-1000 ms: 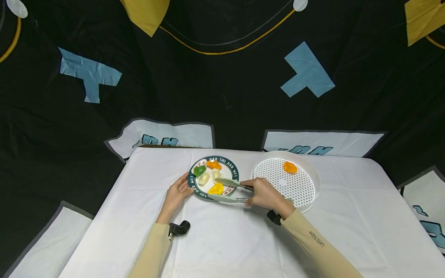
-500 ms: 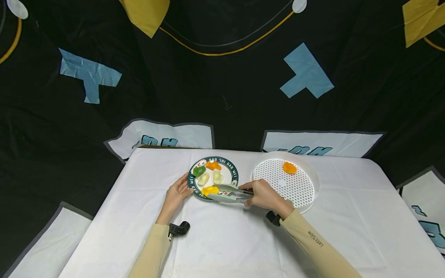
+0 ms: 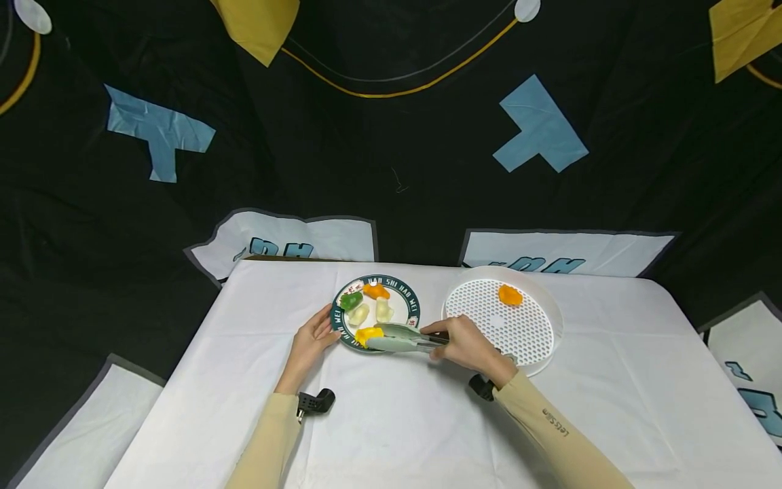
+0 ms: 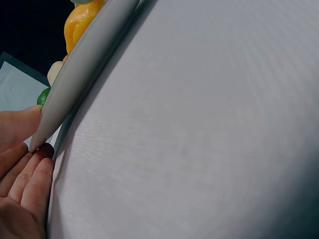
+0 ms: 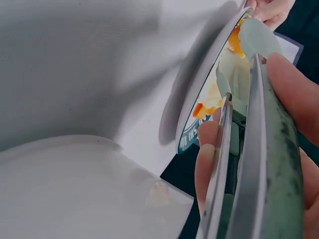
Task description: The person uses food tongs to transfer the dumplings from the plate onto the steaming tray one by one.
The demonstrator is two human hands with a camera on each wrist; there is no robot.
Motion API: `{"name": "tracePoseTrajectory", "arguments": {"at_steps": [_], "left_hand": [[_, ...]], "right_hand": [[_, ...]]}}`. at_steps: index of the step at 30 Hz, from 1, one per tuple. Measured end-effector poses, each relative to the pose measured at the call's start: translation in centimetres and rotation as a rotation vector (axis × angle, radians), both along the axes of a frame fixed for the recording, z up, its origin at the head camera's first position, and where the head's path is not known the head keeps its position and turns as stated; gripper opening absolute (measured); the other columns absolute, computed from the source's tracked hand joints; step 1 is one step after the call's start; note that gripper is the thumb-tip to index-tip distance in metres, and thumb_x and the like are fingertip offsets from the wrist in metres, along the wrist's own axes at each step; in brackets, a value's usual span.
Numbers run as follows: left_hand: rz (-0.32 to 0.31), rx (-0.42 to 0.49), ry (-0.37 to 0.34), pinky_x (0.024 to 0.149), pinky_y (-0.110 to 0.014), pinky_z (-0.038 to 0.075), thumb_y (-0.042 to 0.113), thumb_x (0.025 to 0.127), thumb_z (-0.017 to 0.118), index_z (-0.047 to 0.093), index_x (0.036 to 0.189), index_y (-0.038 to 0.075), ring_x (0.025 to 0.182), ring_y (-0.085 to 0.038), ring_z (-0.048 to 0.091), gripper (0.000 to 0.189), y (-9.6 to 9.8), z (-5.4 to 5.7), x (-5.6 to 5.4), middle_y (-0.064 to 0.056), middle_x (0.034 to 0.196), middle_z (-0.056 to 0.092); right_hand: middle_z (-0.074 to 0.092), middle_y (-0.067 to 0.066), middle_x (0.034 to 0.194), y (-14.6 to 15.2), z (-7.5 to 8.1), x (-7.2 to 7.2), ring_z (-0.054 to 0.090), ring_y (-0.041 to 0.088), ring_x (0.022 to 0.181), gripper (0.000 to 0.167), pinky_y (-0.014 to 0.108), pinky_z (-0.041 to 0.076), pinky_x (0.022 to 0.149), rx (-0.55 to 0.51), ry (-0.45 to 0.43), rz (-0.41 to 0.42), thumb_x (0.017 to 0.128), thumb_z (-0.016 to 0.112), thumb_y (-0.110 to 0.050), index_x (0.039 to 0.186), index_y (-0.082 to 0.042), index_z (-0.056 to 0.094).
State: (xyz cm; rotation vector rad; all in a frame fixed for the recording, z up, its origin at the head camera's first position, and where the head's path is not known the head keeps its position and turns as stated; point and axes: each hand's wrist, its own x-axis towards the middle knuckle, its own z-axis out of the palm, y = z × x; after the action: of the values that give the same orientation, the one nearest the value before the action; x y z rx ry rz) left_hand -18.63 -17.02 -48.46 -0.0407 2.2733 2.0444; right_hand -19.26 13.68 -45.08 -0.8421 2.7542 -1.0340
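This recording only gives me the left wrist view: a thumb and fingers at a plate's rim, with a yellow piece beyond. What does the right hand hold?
Observer: The right hand grips a pair of tongs, its ends at the yellow piece.
Operator: And how many pale pieces lie on the plate?
Observer: Two, side by side.
Operator: Anything standing next to the plate?
Observer: On its right, a round white tray with a holed base, bearing one orange piece.
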Motion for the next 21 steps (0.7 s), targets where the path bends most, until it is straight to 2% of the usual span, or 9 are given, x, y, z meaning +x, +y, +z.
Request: {"name": "tracePoseTrajectory", "arguments": {"at_steps": [15, 18, 21], "left_hand": [[0.006, -0.002, 0.0, 0.107, -0.03, 0.037, -0.008, 0.088, 0.058, 0.029, 0.145, -0.009, 0.134, -0.038, 0.035, 0.064, 0.2, 0.4, 0.2, -0.03, 0.146, 0.031], [0.004, 0.003, -0.001, 0.107, -0.03, 0.036, -0.008, 0.088, 0.058, 0.028, 0.145, -0.01, 0.134, -0.038, 0.034, 0.064, 0.1, 0.2, 0.1, -0.031, 0.146, 0.031], [0.008, 0.013, 0.004, 0.107, -0.03, 0.037, -0.008, 0.088, 0.058, 0.028, 0.145, -0.01, 0.134, -0.039, 0.034, 0.065, -0.1, -0.6, -0.4, -0.031, 0.146, 0.031]], "right_hand": [[0.071, 0.008, 0.102, 0.7, 0.3, 0.0, 0.062, 0.017, 0.087, 0.046, 0.037, 0.055, 0.08, -0.038, -0.035, -0.053, 0.064, 0.077, -0.002, 0.11, -0.005, 0.072], [0.071, 0.008, 0.102, 1.1, 0.3, 0.0, 0.062, 0.017, 0.088, 0.046, 0.04, 0.056, 0.08, -0.066, -0.039, -0.064, 0.065, 0.077, -0.002, 0.11, -0.005, 0.072], [0.071, 0.008, 0.102, 1.4, 0.3, 0.0, 0.062, 0.019, 0.09, 0.045, 0.041, 0.056, 0.08, -0.079, -0.021, -0.069, 0.065, 0.076, -0.002, 0.11, -0.006, 0.073]]}}
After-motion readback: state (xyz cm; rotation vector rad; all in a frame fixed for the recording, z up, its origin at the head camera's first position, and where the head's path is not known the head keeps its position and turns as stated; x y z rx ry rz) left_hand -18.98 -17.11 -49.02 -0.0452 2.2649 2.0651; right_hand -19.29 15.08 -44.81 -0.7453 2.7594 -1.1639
